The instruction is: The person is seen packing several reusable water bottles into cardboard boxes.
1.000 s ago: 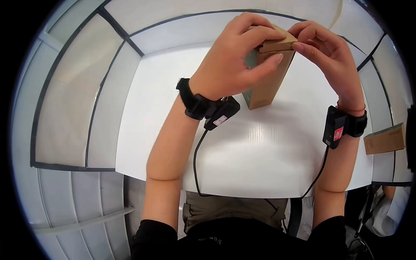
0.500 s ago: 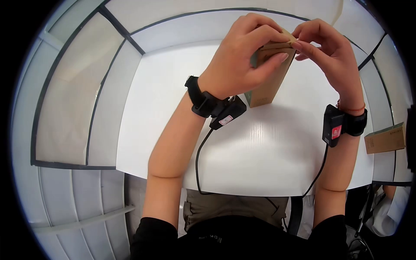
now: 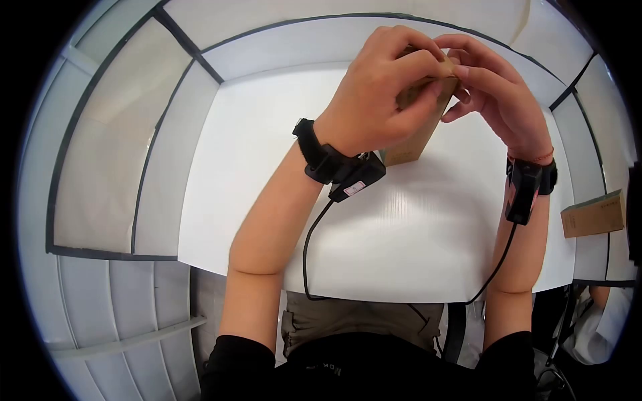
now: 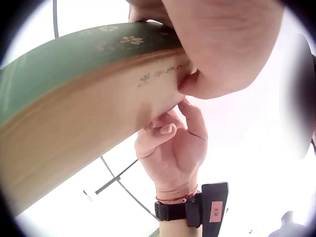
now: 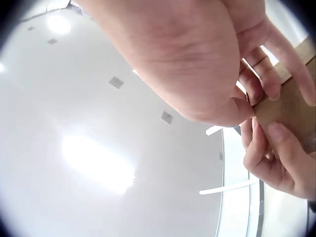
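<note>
A tall brown cardboard box (image 3: 416,146) with a green side stands upright on the white table. My left hand (image 3: 382,100) bends over its top, thumb and fingers pinching near the upper right corner. At that same corner my right hand (image 3: 503,97) pinches the edge between thumb and forefinger, its other fingers bent beside the box. The left wrist view shows pale flowers on the box's green side (image 4: 113,42) and small print near the left thumb. In the right wrist view, both hands' fingertips meet at the box's brown end (image 5: 284,111). The hands mostly hide the top.
A second brown box (image 3: 594,217) lies at the right, by the edge of the table (image 3: 401,254). Pale framed panels (image 3: 114,147) stand around the table. A black cable (image 3: 306,247) runs down from each wrist camera.
My left hand has shifted right over the box top, its fingers closer to the corner. My right hand has turned, its wrist moving left and its lower fingers coming round the box's side.
</note>
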